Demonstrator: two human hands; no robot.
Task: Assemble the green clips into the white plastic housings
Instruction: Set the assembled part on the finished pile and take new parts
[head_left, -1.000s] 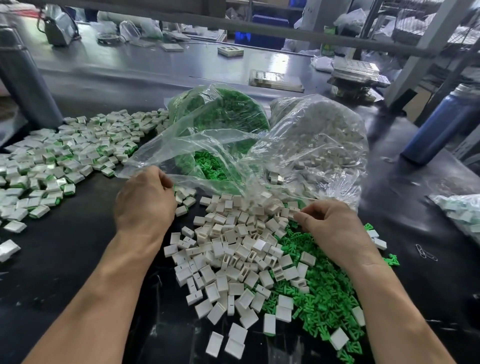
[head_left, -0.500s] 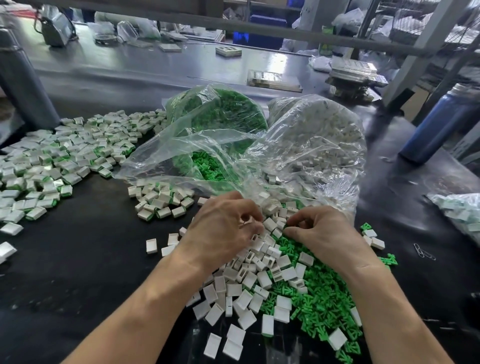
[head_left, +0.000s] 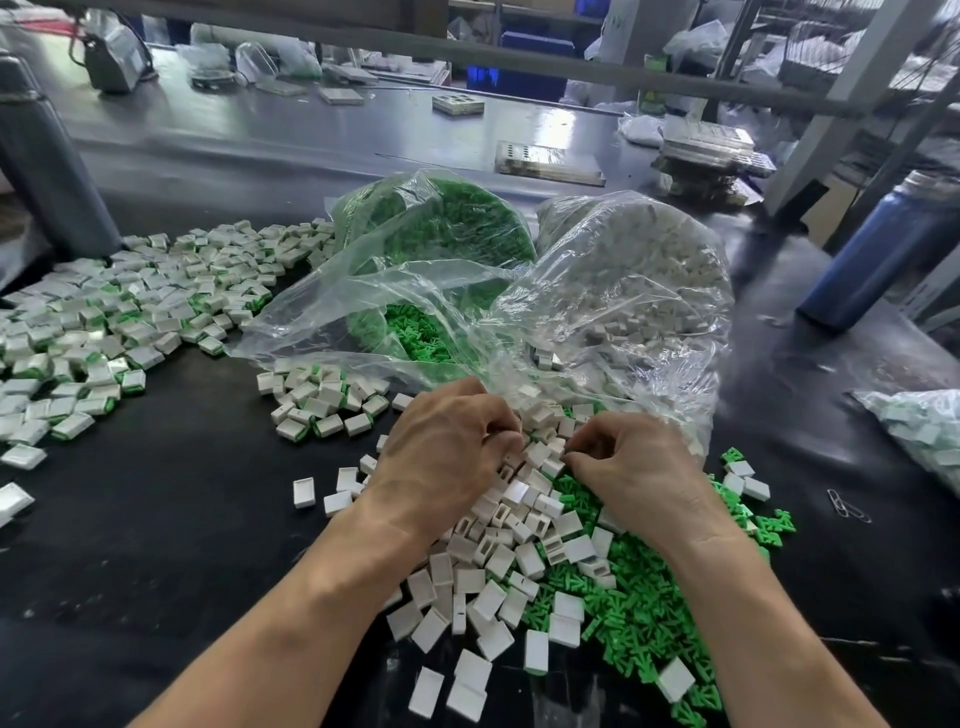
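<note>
A loose pile of white plastic housings (head_left: 519, 561) lies on the black table in front of me, and a spread of green clips (head_left: 639, 613) lies to its right. My left hand (head_left: 447, 457) is at the top of the pile, its curled fingers gripping a white housing. Close beside it, fingertips nearly touching, my right hand (head_left: 634, 467) pinches a small part between thumb and forefinger; the fingers hide the part itself. Behind the hands lie an open clear bag of green clips (head_left: 441, 228) and a clear bag of white housings (head_left: 639, 275).
A wide heap of housings with green showing (head_left: 130, 312) covers the left of the table, with a smaller group (head_left: 322, 400) nearer the hands. A blue bottle (head_left: 883, 244) stands at the right, a grey bottle (head_left: 41, 171) at the far left, another filled bag (head_left: 919, 431) at the right edge.
My left hand moved right from the small group of housings to the top of the pile and closed its fingers there, next to my right hand. My right hand barely shifted.
</note>
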